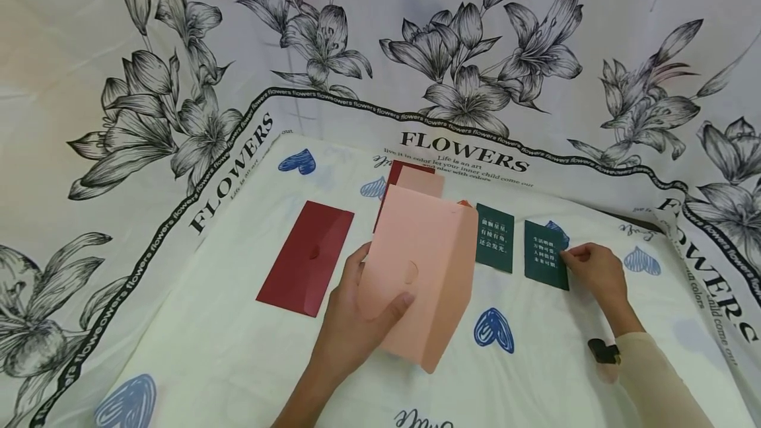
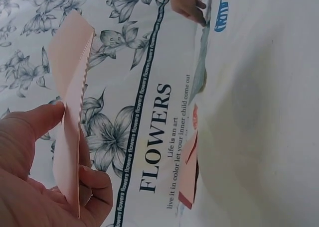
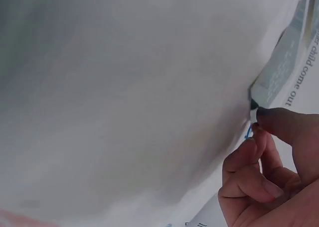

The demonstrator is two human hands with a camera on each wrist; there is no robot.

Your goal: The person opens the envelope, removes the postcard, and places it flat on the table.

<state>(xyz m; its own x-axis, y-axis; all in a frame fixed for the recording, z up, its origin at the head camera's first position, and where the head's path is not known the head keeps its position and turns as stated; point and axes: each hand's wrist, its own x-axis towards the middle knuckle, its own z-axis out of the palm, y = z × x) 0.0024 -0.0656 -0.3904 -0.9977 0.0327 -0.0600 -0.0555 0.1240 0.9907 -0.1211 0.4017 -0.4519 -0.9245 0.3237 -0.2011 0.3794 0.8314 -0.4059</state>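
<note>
My left hand point(image 1: 355, 322) holds a pink envelope point(image 1: 425, 230) up off the bed, thumb on its front and fingers behind. The envelope's pointed flap stands open on the right. In the left wrist view the same envelope point(image 2: 72, 122) appears nearly edge-on between thumb and fingers. At the right, the thumb and forefinger of my right hand point(image 1: 597, 276) pinch the right edge of a dark green card point(image 1: 543, 266) with white Chinese writing, which lies on the sheet. A second green card point(image 1: 495, 249) lies just left of it, partly covered by the envelope.
A dark red envelope point(image 1: 309, 256) lies left of the left hand. Behind the held envelope, another red envelope point(image 1: 410, 166) and a pink one point(image 1: 423, 181) overlap, mostly hidden. The white sheet point(image 1: 226, 349) has blue hearts and a flower-printed border.
</note>
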